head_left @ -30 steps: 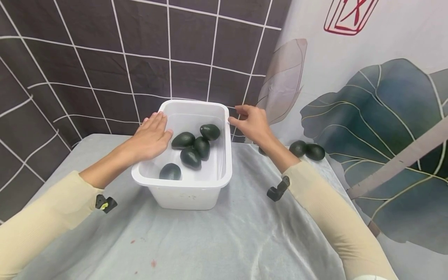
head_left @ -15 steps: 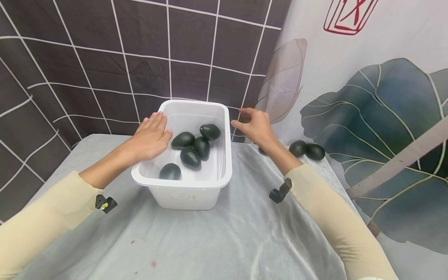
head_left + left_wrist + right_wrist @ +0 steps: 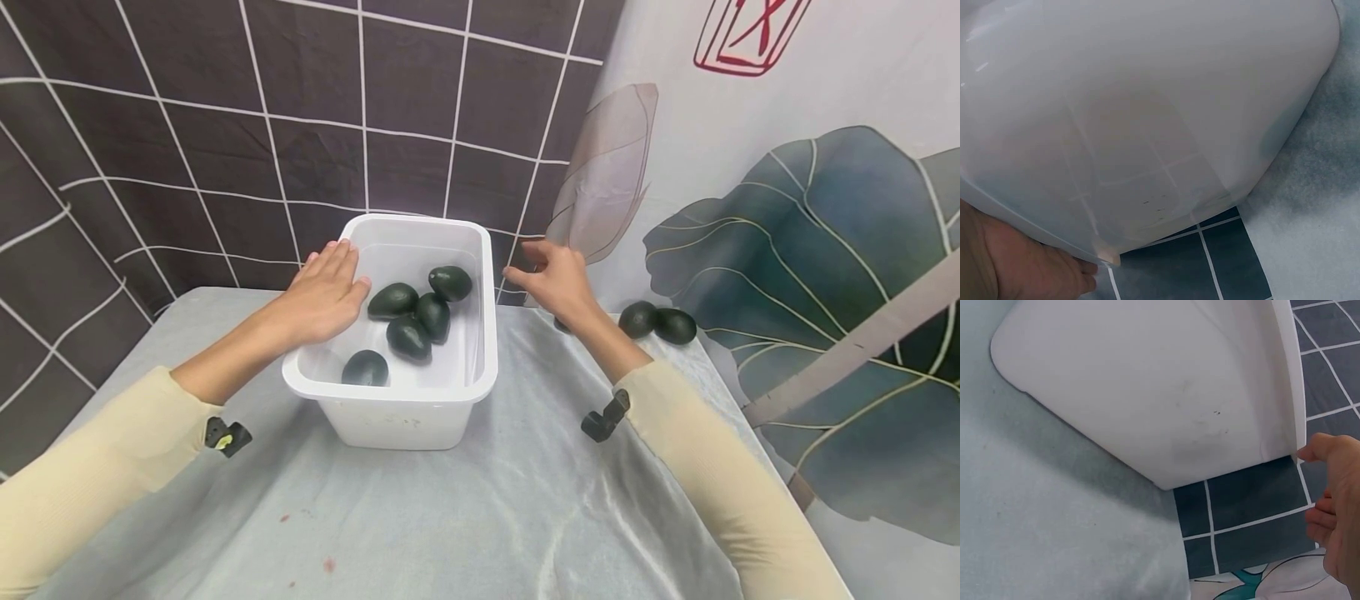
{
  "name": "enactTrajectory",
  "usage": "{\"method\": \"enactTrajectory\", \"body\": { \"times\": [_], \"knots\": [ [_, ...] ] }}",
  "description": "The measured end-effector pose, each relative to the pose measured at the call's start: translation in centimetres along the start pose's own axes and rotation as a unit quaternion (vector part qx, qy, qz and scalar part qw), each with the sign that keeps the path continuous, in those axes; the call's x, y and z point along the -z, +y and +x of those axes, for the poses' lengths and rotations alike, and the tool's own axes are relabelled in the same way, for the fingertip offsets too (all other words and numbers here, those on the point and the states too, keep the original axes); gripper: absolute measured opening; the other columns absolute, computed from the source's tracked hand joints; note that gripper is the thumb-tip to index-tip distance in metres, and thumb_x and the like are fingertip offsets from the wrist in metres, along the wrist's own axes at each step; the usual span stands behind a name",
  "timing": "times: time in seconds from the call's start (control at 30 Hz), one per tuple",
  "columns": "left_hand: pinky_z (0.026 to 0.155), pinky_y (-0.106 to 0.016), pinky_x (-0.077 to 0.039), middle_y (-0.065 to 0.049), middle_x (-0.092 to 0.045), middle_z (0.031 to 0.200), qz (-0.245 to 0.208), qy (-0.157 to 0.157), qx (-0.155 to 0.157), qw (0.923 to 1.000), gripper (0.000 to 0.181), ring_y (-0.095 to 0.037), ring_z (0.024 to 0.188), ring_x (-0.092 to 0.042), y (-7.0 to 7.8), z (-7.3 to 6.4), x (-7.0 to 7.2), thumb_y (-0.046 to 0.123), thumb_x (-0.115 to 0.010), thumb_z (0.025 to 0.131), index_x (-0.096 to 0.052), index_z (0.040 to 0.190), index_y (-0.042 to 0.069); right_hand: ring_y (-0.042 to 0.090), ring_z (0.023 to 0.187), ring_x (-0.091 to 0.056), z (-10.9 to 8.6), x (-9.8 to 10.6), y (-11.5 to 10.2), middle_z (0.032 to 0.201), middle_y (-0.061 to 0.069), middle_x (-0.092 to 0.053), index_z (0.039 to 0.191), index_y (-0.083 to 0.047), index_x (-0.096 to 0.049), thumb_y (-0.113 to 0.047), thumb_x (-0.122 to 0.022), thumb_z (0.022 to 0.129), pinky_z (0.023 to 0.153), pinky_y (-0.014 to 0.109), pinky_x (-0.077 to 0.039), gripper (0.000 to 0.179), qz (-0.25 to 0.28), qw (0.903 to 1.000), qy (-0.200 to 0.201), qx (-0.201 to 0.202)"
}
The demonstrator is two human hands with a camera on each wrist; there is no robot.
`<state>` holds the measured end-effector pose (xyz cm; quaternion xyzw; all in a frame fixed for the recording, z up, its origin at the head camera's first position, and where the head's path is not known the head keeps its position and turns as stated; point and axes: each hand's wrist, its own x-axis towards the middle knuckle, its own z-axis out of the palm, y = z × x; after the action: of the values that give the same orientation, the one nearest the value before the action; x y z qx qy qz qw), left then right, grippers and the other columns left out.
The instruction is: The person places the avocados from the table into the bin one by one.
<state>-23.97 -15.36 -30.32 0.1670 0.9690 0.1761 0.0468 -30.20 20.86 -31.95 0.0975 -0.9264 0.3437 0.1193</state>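
Observation:
A white plastic tub (image 3: 397, 425) stands on the cloth-covered table with several dark green avocados (image 3: 408, 337) lying on its floor. My left hand (image 3: 322, 292) rests flat over the tub's left rim, fingers straight; in the left wrist view that hand (image 3: 1029, 269) lies against the edge of the wall (image 3: 1147, 125). Just right of the tub, my right hand (image 3: 558, 279) hovers with nothing in it, thumb and fingers loosely bent and apart. In the right wrist view, its thumb tip appears close beside the tub's rim (image 3: 1297, 394).
Two avocados (image 3: 676, 326) sit at the table's right edge, beyond my right forearm. Another avocado (image 3: 561, 325) is mostly hidden behind my right wrist. A dark gridded curtain (image 3: 405, 92) hangs behind the tub, and a leaf-patterned cloth (image 3: 847, 250) hangs at the right.
My right hand has drawn away from the tub's right rim, moving right and a little toward me. The left hand, tub and avocados stay where they were.

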Motion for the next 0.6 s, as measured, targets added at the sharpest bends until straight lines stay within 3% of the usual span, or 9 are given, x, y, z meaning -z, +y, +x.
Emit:
{"method": "enactTrajectory", "body": {
  "times": [0.6],
  "knots": [
    [0.144,-0.065,0.006,-0.035,0.006,0.186,-0.002,0.0,-0.001,1.0,0.076,-0.053,0.176,0.008,-0.1,0.0,0.0,0.037,-0.02,0.121,-0.005,0.174,-0.016,0.044,0.146,-0.068,-1.1,-0.4,3.2,0.156,0.02,-0.071,0.156,-0.001,-0.065,-0.038,-0.087,0.096,0.125,0.054,-0.055,0.074,0.007,0.9995,0.021,-0.024]
  ]
}}
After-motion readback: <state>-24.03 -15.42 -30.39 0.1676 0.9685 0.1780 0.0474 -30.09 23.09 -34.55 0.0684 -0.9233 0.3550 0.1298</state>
